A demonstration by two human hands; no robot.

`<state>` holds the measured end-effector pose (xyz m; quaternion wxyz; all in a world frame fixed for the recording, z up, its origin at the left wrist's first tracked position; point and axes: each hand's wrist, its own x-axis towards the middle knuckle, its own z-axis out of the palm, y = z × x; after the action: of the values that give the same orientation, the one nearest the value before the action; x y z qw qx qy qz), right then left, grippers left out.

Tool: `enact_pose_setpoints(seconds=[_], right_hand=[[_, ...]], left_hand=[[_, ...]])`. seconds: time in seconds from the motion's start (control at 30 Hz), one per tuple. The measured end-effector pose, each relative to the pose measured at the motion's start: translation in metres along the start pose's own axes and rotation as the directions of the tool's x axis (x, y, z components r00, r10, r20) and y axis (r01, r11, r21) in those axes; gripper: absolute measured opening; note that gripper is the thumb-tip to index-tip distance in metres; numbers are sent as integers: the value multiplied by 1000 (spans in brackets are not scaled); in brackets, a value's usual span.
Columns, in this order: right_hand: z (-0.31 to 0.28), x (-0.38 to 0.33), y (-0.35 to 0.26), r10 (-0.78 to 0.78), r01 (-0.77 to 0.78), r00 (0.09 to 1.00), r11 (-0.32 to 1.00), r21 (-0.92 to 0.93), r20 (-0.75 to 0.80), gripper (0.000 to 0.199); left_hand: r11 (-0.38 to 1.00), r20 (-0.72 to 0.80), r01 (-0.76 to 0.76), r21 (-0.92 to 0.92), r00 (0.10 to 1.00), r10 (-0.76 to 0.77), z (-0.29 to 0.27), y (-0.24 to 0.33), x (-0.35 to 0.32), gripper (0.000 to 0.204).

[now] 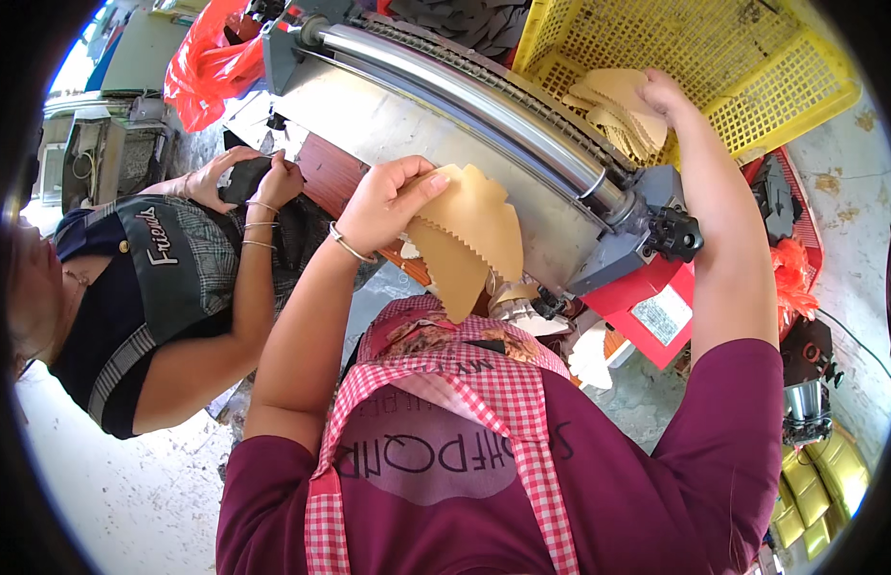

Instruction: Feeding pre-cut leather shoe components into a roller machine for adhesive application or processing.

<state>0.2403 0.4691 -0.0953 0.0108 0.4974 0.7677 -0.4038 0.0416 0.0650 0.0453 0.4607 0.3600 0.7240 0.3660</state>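
My left hand pinches a few thin tan pieces with zigzag-cut edges between thumb and fingers, in front of the machine's metal plate. They look like leather or a similar sheet; I cannot tell which. Over at the far right, my right hand has its fingers closed on the edge of another bunch of tan zigzag-edged pieces. That bunch lies fanned at the near side of a yellow plastic basket. The fingertips are partly hidden there.
A machine with a long shiny roller spans between my hands, a black knob at its right end. At the left, a co-worker's hands hold a dark piece. Red plastic bags and a red crate flank the machine.
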Motion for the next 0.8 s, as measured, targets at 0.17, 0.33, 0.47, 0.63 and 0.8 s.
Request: enact_pose_setpoints(seconds=[0.17, 0.33, 0.47, 0.63, 0.8], right_hand=[[-5, 11, -11, 65, -43, 998, 825, -563, 20, 52], [-54, -119, -139, -317, 273, 863, 948, 163, 394, 49], [-32, -220, -220, -497, 546, 552, 822, 160, 670, 26], [-23, -224, -209, -621, 522, 644, 783, 338, 447, 22], [-17, -230, -215, -669, 602, 621, 741, 298, 409, 14]], left_hand=[[989, -47, -119, -91, 992, 115, 2, -1, -11, 21], [937, -300, -322, 137, 888, 349, 2, 24, -17, 17], [868, -486, -459, 192, 723, 490, 15, 49, -17, 21], [872, -418, -455, 180, 767, 486, 11, 53, -13, 24], [928, -354, -315, 198, 860, 368, 1, 40, -16, 24]])
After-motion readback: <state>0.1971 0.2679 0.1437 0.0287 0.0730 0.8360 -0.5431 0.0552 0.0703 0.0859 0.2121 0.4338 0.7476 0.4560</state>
